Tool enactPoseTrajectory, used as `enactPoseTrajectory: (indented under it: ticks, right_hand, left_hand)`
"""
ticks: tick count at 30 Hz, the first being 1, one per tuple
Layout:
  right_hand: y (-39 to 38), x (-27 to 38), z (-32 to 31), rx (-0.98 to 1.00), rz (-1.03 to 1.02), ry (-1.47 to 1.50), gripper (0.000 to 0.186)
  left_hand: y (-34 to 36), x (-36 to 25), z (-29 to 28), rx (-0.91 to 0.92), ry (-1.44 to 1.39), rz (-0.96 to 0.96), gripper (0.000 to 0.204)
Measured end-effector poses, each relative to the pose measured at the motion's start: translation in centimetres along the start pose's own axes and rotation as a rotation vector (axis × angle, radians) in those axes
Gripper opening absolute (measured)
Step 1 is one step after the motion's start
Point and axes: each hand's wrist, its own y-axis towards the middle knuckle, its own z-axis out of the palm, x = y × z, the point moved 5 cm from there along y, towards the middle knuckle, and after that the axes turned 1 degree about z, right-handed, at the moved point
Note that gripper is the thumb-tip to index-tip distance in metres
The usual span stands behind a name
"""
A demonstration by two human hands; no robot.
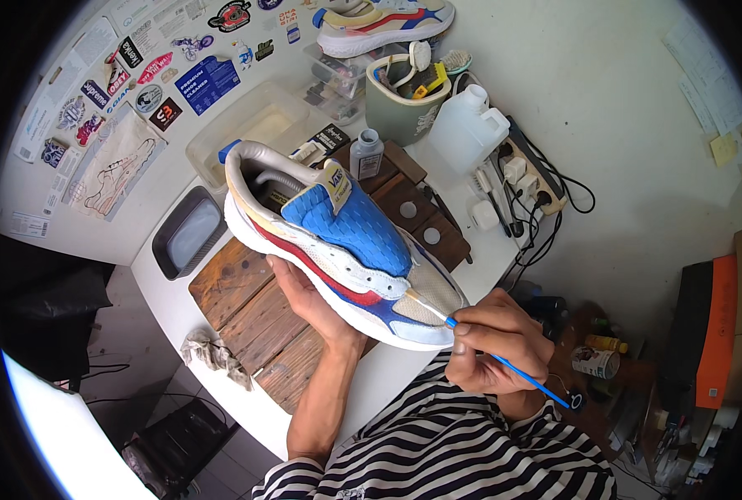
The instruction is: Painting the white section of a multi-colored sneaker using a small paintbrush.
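Note:
My left hand (pixel 308 304) grips a sneaker (pixel 337 250) with a blue mesh tongue, cream mesh toe, white sole and red and blue side panels, held tilted above the wooden board. My right hand (pixel 492 342) pinches a thin blue-handled brush (pixel 517 367); its pale tip rests on the shoe at the edge of the white lace panel beside the toe. A small open grey bottle (pixel 367 158) stands behind the shoe on a dark wooden block (pixel 412 187). A crumpled cloth (pixel 221 358) lies at the lower left of the wooden board (pixel 237 308).
On the white table (pixel 167 296) are a dark tray (pixel 187 233), clear basin (pixel 246 112), bucket of brushes (pixel 404 104) and white jug (pixel 462 133). Another sneaker (pixel 383 29) sits atop clear boxes. A power strip (pixel 537 187) with cables lies right; orange box (pixel 712 333) far right.

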Motion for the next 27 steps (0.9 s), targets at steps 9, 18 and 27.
enactPoseTrajectory:
  ticks: [9,18,27]
  right_hand:
    - [0.6,-0.3,-0.2,0.044,0.035,0.073,0.018]
    - [0.4,-0.6,-0.6,0.042,0.091,0.097,0.023]
    - [0.9,-0.8,-0.4,0.066,0.077,0.107,0.016]
  left_hand:
    - [-0.1,0.0,0.1,-0.015,0.003,-0.021,0.06]
    - [-0.4,-0.3,0.6,-0.008,0.039,-0.01,0.062]
    - [-0.6,-0.3,0.7,0.007,0.034,-0.052,0.065]
